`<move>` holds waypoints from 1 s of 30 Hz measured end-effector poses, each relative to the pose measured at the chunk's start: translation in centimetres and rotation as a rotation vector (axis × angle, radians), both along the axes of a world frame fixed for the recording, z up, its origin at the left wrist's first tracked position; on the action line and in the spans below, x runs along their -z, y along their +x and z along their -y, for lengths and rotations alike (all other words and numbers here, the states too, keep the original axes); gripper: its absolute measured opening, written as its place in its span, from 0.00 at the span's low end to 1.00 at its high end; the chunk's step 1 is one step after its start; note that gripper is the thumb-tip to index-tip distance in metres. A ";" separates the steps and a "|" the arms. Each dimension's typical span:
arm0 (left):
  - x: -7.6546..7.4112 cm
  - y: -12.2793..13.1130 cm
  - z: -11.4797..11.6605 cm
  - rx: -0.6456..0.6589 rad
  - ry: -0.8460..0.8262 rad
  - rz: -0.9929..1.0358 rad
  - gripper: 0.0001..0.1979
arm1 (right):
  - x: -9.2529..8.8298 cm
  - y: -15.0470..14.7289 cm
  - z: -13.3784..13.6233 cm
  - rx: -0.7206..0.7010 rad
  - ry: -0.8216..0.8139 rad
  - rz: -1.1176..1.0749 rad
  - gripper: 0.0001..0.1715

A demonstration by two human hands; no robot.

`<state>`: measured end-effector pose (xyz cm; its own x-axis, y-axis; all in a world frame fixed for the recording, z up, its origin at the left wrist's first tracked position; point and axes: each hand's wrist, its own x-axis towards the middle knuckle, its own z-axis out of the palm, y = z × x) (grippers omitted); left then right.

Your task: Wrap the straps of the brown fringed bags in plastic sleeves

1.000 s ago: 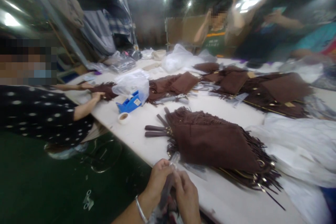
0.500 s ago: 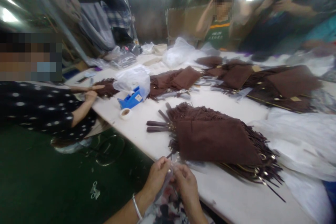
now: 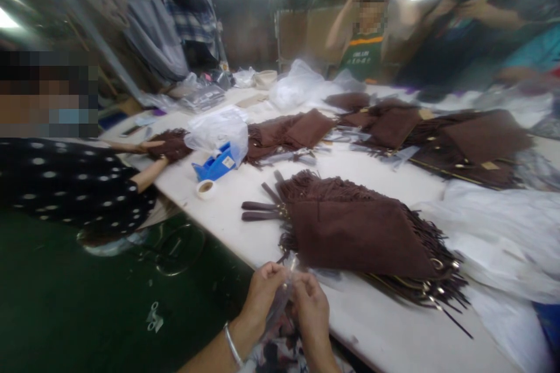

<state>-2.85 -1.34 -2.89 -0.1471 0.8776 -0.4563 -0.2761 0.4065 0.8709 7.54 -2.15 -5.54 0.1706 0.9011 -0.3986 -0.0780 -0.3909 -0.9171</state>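
At the table's near edge, my left hand (image 3: 264, 288) and my right hand (image 3: 311, 297) are close together, fingers pinched. Between them hangs a small clear plastic bag (image 3: 276, 310), gripped by both hands at its upper part. Something shiny shows near the fingertips, too small to make out. Just beyond my hands lies a stack of brown fringed bags (image 3: 350, 233) with metal rings along the right side. Several dark wrist straps (image 3: 262, 211) stick out from the stack's left end.
A blue tape dispenser (image 3: 215, 164) and a tape roll (image 3: 206, 189) sit left on the white table (image 3: 236, 233). More brown bags (image 3: 485, 134) lie behind. White plastic sheeting (image 3: 494, 245) covers the right. A co-worker in a dotted top (image 3: 65, 180) is at left. Scissors (image 3: 154, 317) lie on the floor.
My hands stay almost in place, still gripping the plastic bag, which has shifted slightly. The co-worker's hands at left have moved on the brown bag. The view has shifted slightly.
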 end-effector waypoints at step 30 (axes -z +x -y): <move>0.1 0.5 -2.0 0.037 0.169 -0.315 0.06 | -1.5 0.6 -1.2 -0.055 0.090 0.186 0.20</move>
